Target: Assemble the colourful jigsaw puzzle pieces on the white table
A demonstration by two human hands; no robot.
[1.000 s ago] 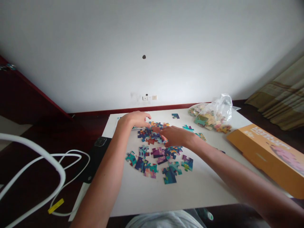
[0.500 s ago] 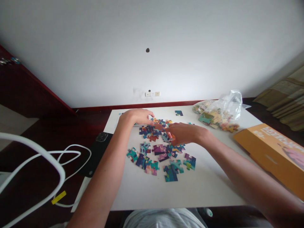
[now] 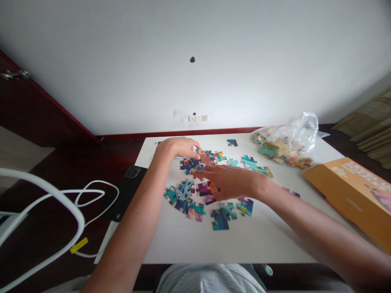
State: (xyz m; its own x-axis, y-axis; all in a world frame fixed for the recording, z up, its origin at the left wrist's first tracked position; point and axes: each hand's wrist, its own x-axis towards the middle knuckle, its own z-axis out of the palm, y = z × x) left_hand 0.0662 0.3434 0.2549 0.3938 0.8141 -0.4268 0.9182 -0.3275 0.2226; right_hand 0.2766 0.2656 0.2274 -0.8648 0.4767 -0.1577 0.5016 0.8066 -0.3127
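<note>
The white worktop (image 3: 244, 244) fills the lower middle of the frame, with open room along its near side. A flattened orange carton (image 3: 348, 195) lies at its right edge, a clear plastic bag of jigsaw pieces (image 3: 284, 146) at upper right, and a black phone (image 3: 128, 191) at the left edge. Scattered jigsaw pieces (image 3: 189, 165) cover mid-frame. The left hand (image 3: 179, 148) curls its fingers (image 3: 195, 146) narrowly at the pile's top. The right hand (image 3: 232, 183) sits lower than a moment ago, its fingers (image 3: 204, 173) spread over the middle, and teal pieces (image 3: 250, 162) show beyond it. Whether either hand holds a piece, I cannot tell.
</note>
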